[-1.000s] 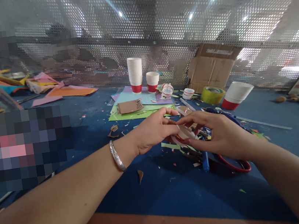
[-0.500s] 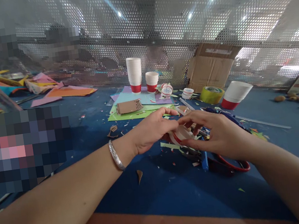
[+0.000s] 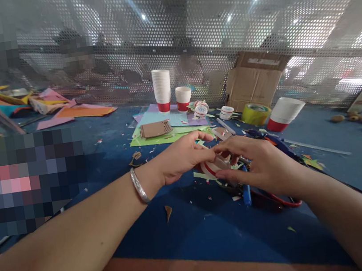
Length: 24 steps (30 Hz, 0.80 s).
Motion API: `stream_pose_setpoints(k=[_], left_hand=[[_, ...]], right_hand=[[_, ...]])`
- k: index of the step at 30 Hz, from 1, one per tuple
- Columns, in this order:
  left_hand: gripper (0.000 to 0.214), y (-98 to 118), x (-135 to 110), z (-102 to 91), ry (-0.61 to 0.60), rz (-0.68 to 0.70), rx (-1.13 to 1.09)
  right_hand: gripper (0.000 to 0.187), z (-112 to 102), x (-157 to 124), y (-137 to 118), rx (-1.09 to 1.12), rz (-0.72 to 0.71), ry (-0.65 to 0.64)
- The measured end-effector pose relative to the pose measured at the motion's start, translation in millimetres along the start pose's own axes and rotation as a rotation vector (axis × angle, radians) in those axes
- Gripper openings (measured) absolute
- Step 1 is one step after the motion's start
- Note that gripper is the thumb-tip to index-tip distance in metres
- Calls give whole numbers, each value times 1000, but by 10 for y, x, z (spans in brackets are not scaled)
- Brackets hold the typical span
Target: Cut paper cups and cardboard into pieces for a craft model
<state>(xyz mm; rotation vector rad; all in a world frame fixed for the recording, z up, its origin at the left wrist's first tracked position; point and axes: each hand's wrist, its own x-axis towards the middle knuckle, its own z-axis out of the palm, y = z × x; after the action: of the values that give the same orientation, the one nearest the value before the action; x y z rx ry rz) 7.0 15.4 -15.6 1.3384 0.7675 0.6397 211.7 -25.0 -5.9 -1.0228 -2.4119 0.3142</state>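
Note:
Between my hands, above the table, is a short white paper cup piece (image 3: 208, 169) with a red stripe, tilted on its side. My left hand (image 3: 184, 158), with a silver bangle at the wrist, grips its upper left edge between thumb and fingers. My right hand (image 3: 257, 160) curls round its right side, thumb low at the front and fingers over the top. My fingers hide part of the piece. Beneath and beside my right hand lie a blue-handled tool (image 3: 246, 191), a red-handled tool (image 3: 291, 203) and paper scraps.
Behind stand stacked paper cups (image 3: 162, 91), coloured sheets (image 3: 134, 140) with brown corrugated cardboard (image 3: 156, 129), and cut cup pieces (image 3: 226, 112). Yellow tape (image 3: 255, 114), a tilted cup stack (image 3: 285, 114) and a cardboard box (image 3: 251, 83) are at the right, before a perforated metal screen (image 3: 109, 11).
The cup piece has turned and tilted a little in my fingers, showing more of its red-striped side. My right thumb has shifted slightly left. My left hand has barely moved.

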Motion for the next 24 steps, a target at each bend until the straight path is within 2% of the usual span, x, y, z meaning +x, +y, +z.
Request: stream_pose_setpoints(k=[8,17,24], left_hand=[[45,1,-9,-86,20,28,79],[65,55,-8,-141,-129,-26,-36],[69,70,-29,-167,-183,-19,20]], right_hand=[[32,-13,-22,2,69,20,-8],[26,-50,-30,14,158,78,-41],[26,-79,-37,11,158,60,-34]])
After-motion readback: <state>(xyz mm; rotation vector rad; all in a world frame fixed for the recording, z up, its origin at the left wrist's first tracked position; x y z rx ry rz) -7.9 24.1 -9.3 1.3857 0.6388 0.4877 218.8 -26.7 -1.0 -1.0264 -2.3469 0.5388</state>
